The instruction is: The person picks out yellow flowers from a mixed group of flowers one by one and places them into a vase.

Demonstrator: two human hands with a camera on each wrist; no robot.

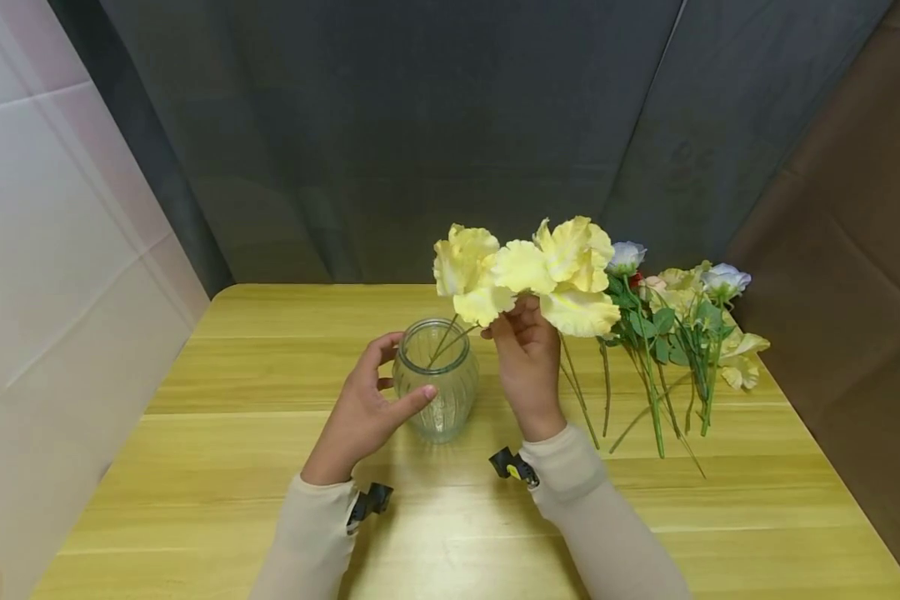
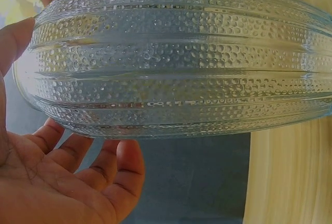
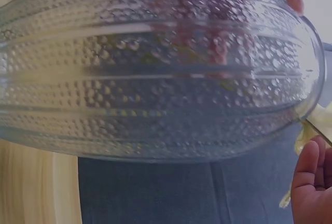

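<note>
L hand [image 1: 360, 408] is curved round the L side of the glass vase [image 1: 450, 412], fingers behind, thumb on the near side, gap part-closed to fit the glass. R hand [image 1: 528, 362], just R of the rim, has fingertips & thumb together, pinching thin stem(s) [image 1: 462, 336] under two big yellow flowers [image 1: 573, 275]; can't tell if it has one or both. Two stems slant through the vase mouth; blooms are outside, up & to the R. Vase is abt mid-surface [image 1: 217, 467], mouth up, ribbed w/ dimpled bands in both wrist views.

R of the hands, a loose pile of flowers [image 1: 726, 282] w/ green leaves: pale blue-white, yellow, a bit of red, stems mostly twd the near edge. Dark cloth [image 1: 420, 150] at back, brown cloth [image 1: 855, 225] on the R.
</note>
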